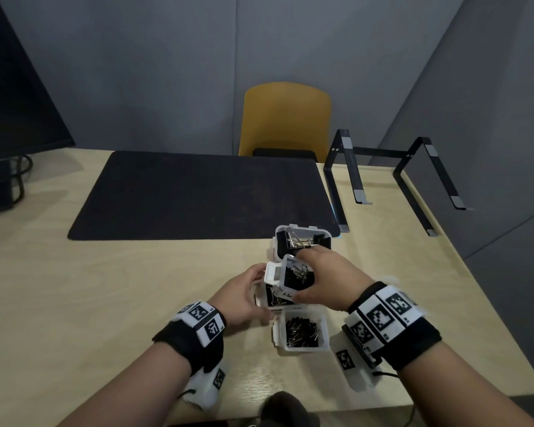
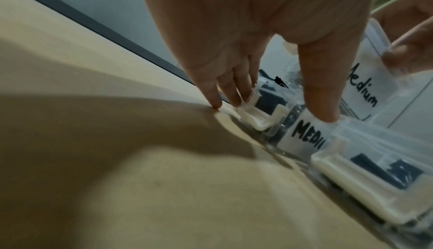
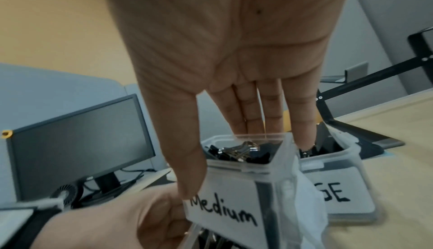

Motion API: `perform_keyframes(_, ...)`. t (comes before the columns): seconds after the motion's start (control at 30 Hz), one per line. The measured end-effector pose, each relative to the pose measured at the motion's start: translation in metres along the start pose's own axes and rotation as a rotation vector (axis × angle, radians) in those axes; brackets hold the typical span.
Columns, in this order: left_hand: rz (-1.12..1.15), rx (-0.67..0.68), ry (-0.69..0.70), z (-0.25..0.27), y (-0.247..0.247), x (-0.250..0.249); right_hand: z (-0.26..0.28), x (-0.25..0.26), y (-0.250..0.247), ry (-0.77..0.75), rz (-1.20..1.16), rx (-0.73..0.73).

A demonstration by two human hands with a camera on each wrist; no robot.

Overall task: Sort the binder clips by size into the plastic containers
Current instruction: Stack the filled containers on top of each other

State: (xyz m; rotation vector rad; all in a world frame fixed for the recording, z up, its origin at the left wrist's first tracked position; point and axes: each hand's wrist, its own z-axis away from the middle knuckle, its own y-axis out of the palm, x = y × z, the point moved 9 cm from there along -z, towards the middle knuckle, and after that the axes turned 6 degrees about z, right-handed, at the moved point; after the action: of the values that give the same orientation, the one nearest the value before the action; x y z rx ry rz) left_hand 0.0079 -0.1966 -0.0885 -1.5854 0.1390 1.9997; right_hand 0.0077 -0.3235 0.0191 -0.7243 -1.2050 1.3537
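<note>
Several clear plastic containers of black binder clips stand in a row on the wooden desk. My right hand grips one labelled "Medium" from above and holds it tilted, thumb by the label and fingers over the far rim. Under it sits a second container marked "MEDIU", pinched by my left hand between its thumb and fingers. The far container, marked "…GE", holds big clips. The nearest container holds small ones.
A dark desk mat lies beyond the containers. A black metal stand is at the right rear, a monitor at the left rear, and a yellow chair behind the desk. The desk's right edge runs close to the containers.
</note>
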Motion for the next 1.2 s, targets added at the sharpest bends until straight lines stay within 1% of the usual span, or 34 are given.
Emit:
perform_keyframes(0.2,0.014,0.007,-0.051,0.003,0.0,0.01,-0.007,0.016,0.011,-0.056,0.079,0.015)
perform_keyframes(0.4,0.036,0.027,-0.064,0.004,0.004,0.011,-0.006,0.017,0.012,-0.078,0.089,0.043)
perform_keyframes(0.57,0.01,0.065,-0.026,0.006,0.007,0.005,-0.007,0.027,0.017,-0.155,0.087,0.106)
perform_keyframes(0.9,0.13,0.082,-0.059,0.009,0.008,0.007,-0.011,0.019,0.022,-0.123,-0.018,0.146)
perform_keyframes(1.1,0.234,0.107,-0.088,0.009,0.01,0.008,-0.006,0.016,0.027,-0.124,-0.082,0.106)
perform_keyframes(1.2,0.223,0.117,-0.086,0.006,0.009,0.006,-0.008,0.016,0.023,-0.126,-0.07,0.092)
